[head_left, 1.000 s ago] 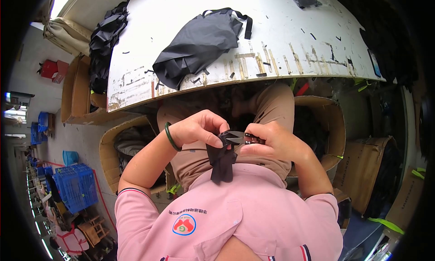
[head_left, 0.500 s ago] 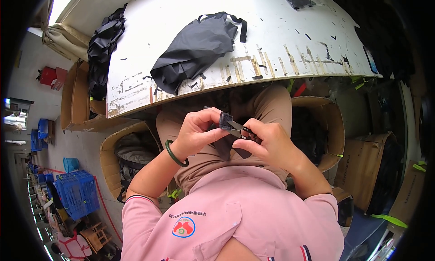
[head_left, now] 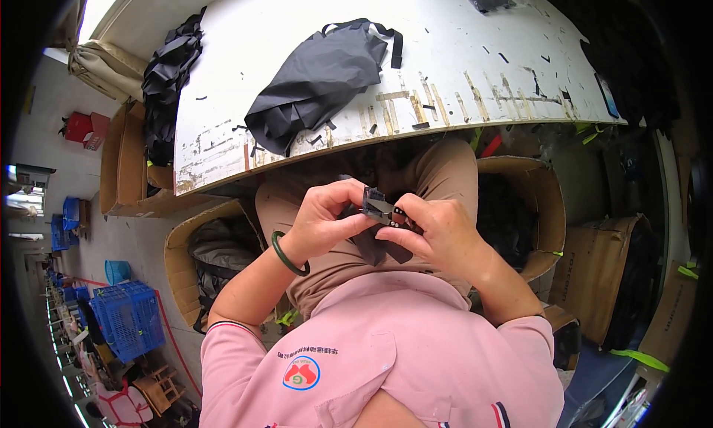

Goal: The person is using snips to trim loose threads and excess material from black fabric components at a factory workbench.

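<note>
A small black clip-like piece (head_left: 382,207) with a dark fabric strap (head_left: 375,242) hanging from it sits between the 2 hands, held over the lap just below the table edge. The left hand (head_left: 323,218), with a green bangle (head_left: 286,255) on its wrist, pinches the piece from the left, thumb and fingers pressed onto it. The right hand (head_left: 438,231) closes on it from the right, fingertips pinching the end where small light dots show. The strap drops down across the tan trousers (head_left: 342,261).

On either side of the knees stand 2 open cardboard boxes: the left box (head_left: 178,253) holds dark fabric, as does the right box (head_left: 546,205).

Farther off, the worn white table (head_left: 475,64) carries a black bag (head_left: 319,82), and a pile of black material (head_left: 167,86) lies at its left end.
</note>
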`<state>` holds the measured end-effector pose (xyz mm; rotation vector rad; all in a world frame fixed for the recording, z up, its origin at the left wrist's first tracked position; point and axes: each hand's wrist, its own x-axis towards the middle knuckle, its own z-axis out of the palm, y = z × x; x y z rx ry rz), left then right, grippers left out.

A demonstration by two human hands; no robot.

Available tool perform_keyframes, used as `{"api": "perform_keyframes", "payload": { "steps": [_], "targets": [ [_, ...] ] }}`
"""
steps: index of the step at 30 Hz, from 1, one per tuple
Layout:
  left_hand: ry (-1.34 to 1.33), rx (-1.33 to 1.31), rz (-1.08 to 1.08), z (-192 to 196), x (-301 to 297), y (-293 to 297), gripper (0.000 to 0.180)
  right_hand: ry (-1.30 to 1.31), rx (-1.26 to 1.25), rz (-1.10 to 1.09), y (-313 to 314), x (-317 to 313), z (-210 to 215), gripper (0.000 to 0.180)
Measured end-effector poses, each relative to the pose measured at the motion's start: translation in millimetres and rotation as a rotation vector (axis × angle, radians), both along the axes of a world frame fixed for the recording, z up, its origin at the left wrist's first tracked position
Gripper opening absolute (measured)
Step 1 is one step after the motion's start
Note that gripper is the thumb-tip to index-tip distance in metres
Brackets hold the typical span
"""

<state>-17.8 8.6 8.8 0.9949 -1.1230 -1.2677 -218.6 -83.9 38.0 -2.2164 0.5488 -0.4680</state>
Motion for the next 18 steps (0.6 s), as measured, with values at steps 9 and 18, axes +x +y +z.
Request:
{"api": "perform_keyframes", "payload": {
  "steps": [9,18],
  "targets": [
    [-0.027,0.059,0.013,1.2,-0.8,0.4,0.012,0.065,-0.086,-0.003,0.1,-4.5,-5.6,0.036],
    [0.056,0.13,-0.007,-0.5,0.2,2.9,0.011,-0.144,0.506,-0.185,-12.5,-10.4,-18.6,0.032]
  ]
}}
